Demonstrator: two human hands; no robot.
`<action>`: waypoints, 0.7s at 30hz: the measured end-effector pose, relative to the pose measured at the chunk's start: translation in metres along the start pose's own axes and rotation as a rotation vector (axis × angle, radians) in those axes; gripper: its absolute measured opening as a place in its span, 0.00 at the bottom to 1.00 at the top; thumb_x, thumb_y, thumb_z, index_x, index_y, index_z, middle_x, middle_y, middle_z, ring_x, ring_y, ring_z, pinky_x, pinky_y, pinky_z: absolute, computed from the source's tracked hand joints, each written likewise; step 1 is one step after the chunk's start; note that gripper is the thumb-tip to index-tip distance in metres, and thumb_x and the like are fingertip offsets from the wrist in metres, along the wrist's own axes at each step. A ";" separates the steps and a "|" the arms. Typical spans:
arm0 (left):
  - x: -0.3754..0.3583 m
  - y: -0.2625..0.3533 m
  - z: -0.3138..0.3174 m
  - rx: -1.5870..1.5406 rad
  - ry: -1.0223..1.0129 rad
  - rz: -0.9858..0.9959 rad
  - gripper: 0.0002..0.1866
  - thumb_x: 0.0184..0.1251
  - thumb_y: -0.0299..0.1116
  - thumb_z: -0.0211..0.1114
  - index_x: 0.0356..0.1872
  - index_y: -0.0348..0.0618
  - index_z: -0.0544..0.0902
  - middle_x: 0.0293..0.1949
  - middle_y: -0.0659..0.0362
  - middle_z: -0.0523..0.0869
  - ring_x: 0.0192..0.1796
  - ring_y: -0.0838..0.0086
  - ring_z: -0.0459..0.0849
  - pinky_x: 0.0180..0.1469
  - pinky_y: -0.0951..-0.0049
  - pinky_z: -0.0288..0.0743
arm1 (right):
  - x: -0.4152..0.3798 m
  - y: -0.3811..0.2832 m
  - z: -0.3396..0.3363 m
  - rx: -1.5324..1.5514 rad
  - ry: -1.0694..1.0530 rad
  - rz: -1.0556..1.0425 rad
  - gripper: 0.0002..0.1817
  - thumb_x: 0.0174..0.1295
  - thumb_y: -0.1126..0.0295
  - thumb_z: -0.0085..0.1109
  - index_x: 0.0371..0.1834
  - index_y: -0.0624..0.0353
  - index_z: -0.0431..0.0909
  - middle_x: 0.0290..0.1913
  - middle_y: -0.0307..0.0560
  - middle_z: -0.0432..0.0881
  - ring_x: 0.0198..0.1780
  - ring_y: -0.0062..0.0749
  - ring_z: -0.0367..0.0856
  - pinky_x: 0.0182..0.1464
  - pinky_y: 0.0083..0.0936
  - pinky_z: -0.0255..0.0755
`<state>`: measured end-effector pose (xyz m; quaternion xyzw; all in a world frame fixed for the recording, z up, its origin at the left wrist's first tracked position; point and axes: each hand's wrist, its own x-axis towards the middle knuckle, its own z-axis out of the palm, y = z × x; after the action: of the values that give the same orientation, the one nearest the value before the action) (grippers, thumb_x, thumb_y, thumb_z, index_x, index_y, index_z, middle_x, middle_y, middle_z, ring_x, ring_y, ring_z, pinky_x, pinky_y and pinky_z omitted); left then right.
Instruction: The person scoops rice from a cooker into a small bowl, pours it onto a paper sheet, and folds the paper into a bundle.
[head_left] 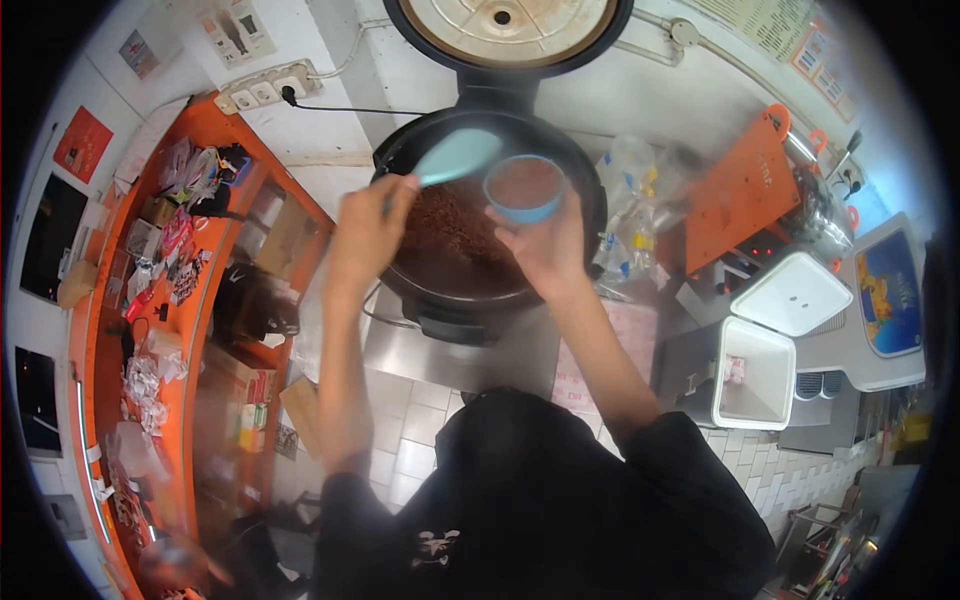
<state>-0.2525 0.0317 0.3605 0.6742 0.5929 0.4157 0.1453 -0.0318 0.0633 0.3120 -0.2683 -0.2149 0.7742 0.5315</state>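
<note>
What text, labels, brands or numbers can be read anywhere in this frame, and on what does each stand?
None can be read.
Orange board: dark lettering along it, too blurred to read.
Wall papers: print too small.
Red card: a mark, illegible.
Blue picture panel: no legible words.
Packets on the orange counter: labels blurred.
Spatula, in left hand, and cup, in right hand: no markings visible.
</note>
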 end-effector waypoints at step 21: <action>-0.223 0.041 0.205 -0.167 -0.653 -0.060 0.61 0.36 0.32 0.85 0.76 0.37 0.57 0.63 0.41 0.73 0.66 0.45 0.72 0.69 0.56 0.66 | -0.186 0.047 -0.263 -0.719 0.140 0.233 0.33 0.77 0.41 0.39 0.68 0.58 0.71 0.64 0.46 0.77 0.59 0.37 0.79 0.58 0.31 0.74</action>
<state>-0.0638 -0.1229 0.1768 0.7397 0.4986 0.2205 0.3946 0.1582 -0.1148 0.1163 -0.5122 -0.4038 0.6847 0.3252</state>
